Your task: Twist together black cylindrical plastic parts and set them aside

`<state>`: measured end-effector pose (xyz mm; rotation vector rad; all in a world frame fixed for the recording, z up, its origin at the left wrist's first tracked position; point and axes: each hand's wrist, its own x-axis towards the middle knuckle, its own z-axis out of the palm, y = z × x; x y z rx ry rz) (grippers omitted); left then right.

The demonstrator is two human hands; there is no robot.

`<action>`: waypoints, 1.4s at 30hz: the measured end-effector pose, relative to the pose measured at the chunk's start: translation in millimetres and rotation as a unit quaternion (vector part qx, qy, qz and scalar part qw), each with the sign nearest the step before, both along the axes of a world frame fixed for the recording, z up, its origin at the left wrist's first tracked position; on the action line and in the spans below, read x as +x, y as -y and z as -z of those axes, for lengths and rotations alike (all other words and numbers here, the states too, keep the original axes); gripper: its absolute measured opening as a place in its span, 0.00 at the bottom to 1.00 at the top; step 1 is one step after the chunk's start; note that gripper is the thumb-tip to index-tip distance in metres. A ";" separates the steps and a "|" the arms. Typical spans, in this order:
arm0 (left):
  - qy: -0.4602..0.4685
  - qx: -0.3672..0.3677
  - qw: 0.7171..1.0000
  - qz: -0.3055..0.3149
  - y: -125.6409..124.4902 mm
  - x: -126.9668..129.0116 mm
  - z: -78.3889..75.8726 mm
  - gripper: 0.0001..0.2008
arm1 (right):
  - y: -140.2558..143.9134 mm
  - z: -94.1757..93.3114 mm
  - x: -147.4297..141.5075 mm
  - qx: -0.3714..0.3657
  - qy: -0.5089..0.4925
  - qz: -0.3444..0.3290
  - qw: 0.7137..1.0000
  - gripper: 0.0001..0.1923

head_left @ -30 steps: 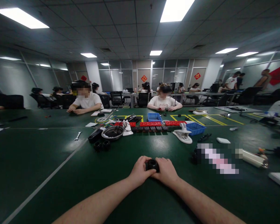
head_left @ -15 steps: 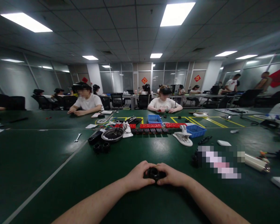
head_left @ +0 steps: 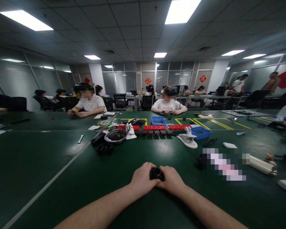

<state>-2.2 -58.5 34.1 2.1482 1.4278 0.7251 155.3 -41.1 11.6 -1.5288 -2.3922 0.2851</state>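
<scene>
A black round part with a hole in its top (head_left: 156, 173) is between my two hands, close to the green tabletop. My left hand (head_left: 144, 178) closes round its left side, thumb across the near edge. From the right, my right hand (head_left: 172, 179) wraps it in the same way, and the thumbs meet in front. The part's underside and most fingertips are hidden. Farther off to the left stand two similar black round pieces (head_left: 105, 149), beside a round metal dish (head_left: 115, 136) with dark cables in it.
Red power strips (head_left: 154, 127) run across the middle of the green table (head_left: 62, 197). White clip stands (head_left: 188, 140), two blue trays (head_left: 201, 133), a wrench (head_left: 80, 139) and a cream cylinder (head_left: 261, 164) lie around. Two people in white shirts sit opposite.
My hands have drawn closer together round the black part, the right one moving left. The thumbs now meet, and less of the part shows. The camera view has shifted slightly.
</scene>
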 end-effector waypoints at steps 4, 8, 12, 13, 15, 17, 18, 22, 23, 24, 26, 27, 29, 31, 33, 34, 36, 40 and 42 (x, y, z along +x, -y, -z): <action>0.026 -0.005 0.999 0.018 -2.9 -4.0 2.9 0.20 | 2.3 -2.0 -0.5 0.041 0.034 0.004 0.999 0.20; 0.035 0.012 0.999 0.036 -8.5 -12.0 3.4 0.28 | -4.9 -5.8 15.8 -0.036 -0.086 -0.064 0.994 0.29; 0.032 0.028 0.998 0.039 -13.3 -14.4 5.0 0.26 | -10.4 -10.4 24.9 -0.159 -0.227 -0.140 0.951 0.32; 0.028 0.029 0.998 0.044 -14.1 -14.1 5.1 0.25 | -10.7 -11.6 24.5 -0.183 -0.239 -0.153 0.941 0.29; 0.024 0.031 0.998 0.053 -15.4 -13.7 4.7 0.22 | -10.8 -13.8 22.1 -0.215 -0.238 -0.167 0.932 0.24; 0.025 0.027 0.997 0.071 -16.9 -14.3 3.4 0.20 | -10.9 -15.5 19.7 -0.227 -0.223 -0.170 0.933 0.20; 0.028 0.021 0.996 0.084 -18.0 -15.2 2.6 0.20 | -11.3 -16.0 19.0 -0.231 -0.214 -0.173 0.933 0.18; 0.044 0.001 0.990 0.137 -23.9 -20.5 -0.3 0.23 | -14.9 -15.4 19.5 -0.229 -0.189 -0.178 0.938 0.17; 0.046 -0.001 0.989 0.143 -25.4 -21.7 -0.7 0.23 | -15.9 -14.8 19.9 -0.223 -0.184 -0.177 0.941 0.17; 0.049 -0.003 0.988 0.148 -26.7 -22.8 -1.1 0.24 | -17.0 -14.1 20.3 -0.219 -0.181 -0.177 0.943 0.17; 0.052 -0.008 0.986 0.159 -28.5 -24.3 -1.1 0.23 | -18.9 -13.0 20.7 -0.217 -0.175 -0.177 0.944 0.16; 0.053 -0.010 0.985 0.162 -29.0 -24.6 -0.7 0.22 | -19.8 -12.5 20.8 -0.222 -0.175 -0.177 0.943 0.15; 0.055 -0.013 0.985 0.162 -29.1 -24.4 1.1 0.22 | -21.0 -11.1 20.6 -0.237 -0.182 -0.172 0.939 0.14; 0.057 -0.015 0.987 0.150 -28.0 -22.7 3.8 0.21 | -21.1 -8.6 19.3 -0.238 -0.192 -0.157 0.939 0.15; 0.060 -0.014 0.990 0.124 -25.9 -19.9 7.4 0.21 | -19.6 -4.7 15.9 -0.207 -0.189 -0.119 0.952 0.14; 0.061 -0.012 0.993 0.105 -24.5 -18.1 9.2 0.20 | -18.2 -2.5 13.2 -0.179 -0.178 -0.094 0.963 0.15; 0.060 -0.004 0.997 0.058 -21.5 -14.2 12.9 0.20 | -14.1 1.7 6.5 -0.111 -0.138 -0.036 0.983 0.17; 0.054 0.014 0.998 -0.008 -17.6 -8.7 17.6 0.20 | -4.1 5.2 -6.0 0.006 -0.032 0.051 0.998 0.18; 0.058 0.016 0.998 -0.008 -18.1 -8.8 17.6 0.19 | -1.3 5.0 -7.6 0.041 0.002 0.054 0.998 0.19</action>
